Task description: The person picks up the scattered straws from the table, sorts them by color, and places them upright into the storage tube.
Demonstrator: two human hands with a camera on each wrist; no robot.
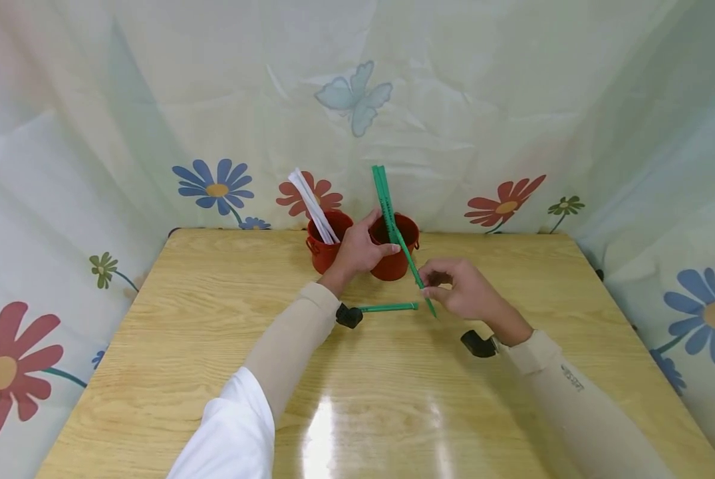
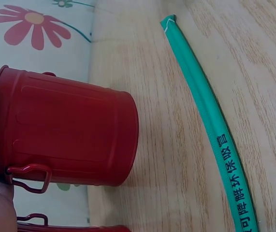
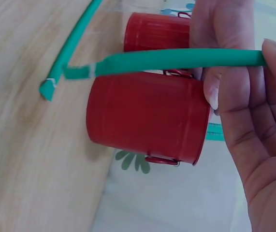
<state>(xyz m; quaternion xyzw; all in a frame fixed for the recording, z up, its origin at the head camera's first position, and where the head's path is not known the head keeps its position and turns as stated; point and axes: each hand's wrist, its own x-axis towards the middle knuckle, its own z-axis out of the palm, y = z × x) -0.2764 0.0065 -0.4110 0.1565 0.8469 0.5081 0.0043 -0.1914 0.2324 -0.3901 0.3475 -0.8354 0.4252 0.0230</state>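
Observation:
My left hand (image 1: 360,249) grips the rim of the right-hand red bucket (image 1: 391,269), thumb on the near side. Several green-wrapped straws (image 1: 384,193) stand in that bucket, leaning against its back. My right hand (image 1: 461,289) pinches another green-wrapped straw (image 3: 176,59) between thumb and fingers. This straw slants in front of the bucket, its lower end near the table. A further green-wrapped straw (image 2: 203,106) with dark printed characters lies flat on the table in front of the buckets, partly hidden by the left wrist's camera in the head view.
Left of the gripped bucket stands a second red bucket (image 1: 323,261) with several white-wrapped straws (image 1: 314,206) leaning in it. Both are near the back edge of the wooden table (image 1: 213,372). A flowered curtain (image 1: 261,120) hangs behind and on both sides.

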